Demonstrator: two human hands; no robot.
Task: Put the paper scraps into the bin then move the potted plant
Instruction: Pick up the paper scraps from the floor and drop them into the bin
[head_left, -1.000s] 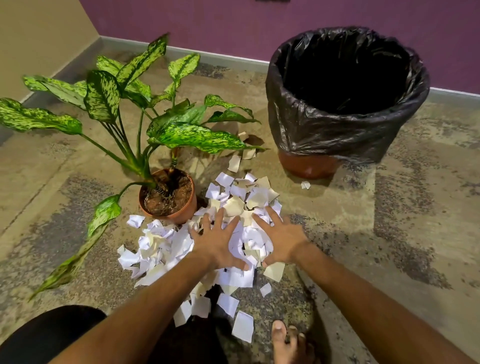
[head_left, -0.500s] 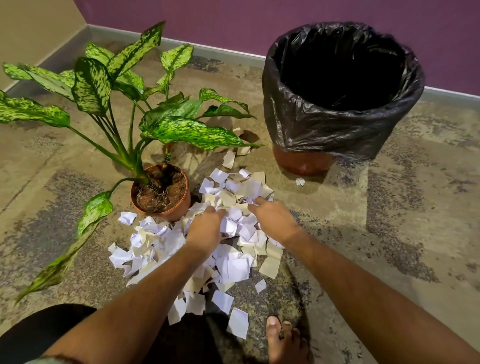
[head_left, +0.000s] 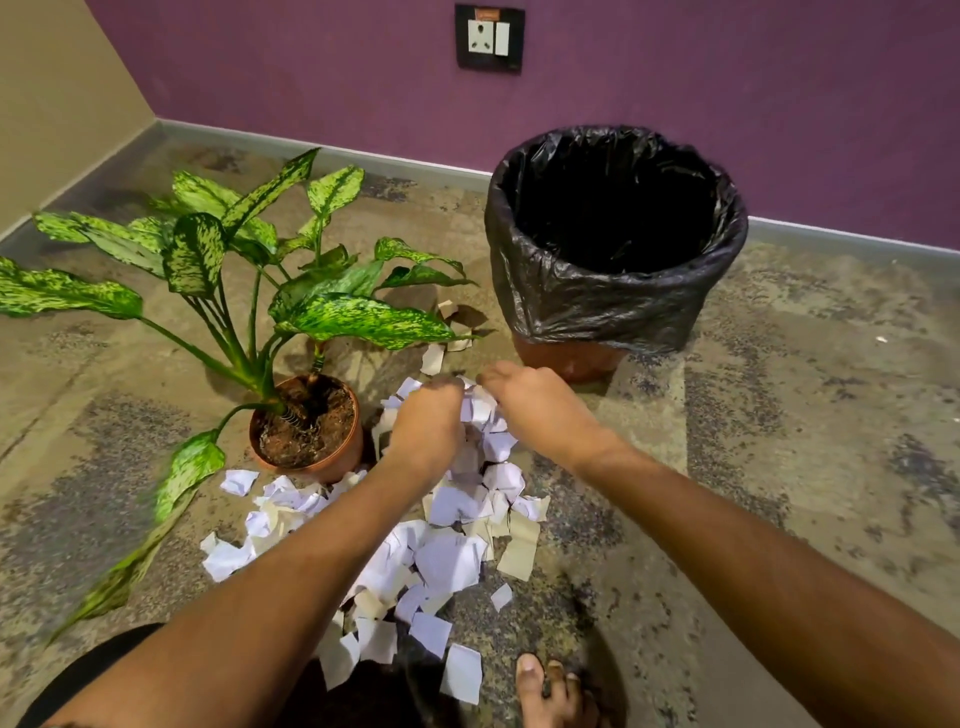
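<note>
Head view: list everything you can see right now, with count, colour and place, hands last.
Scraps: many, white and cream, piled on the floor beside the pot, a few near the bin.
Plant: one, speckled green leaves, left of the pile.
Pot: one, terracotta, holds the plant, touching the scraps.
Bin: one, reddish-brown, by the wall, right of the plant.
Liner: one, black, folded over the bin's rim.
Socket: one, black plate, on the purple wall.
Foot: one, bare, bottom edge.
Left hand: gripping scraps.
Right hand: gripping scraps.
</note>
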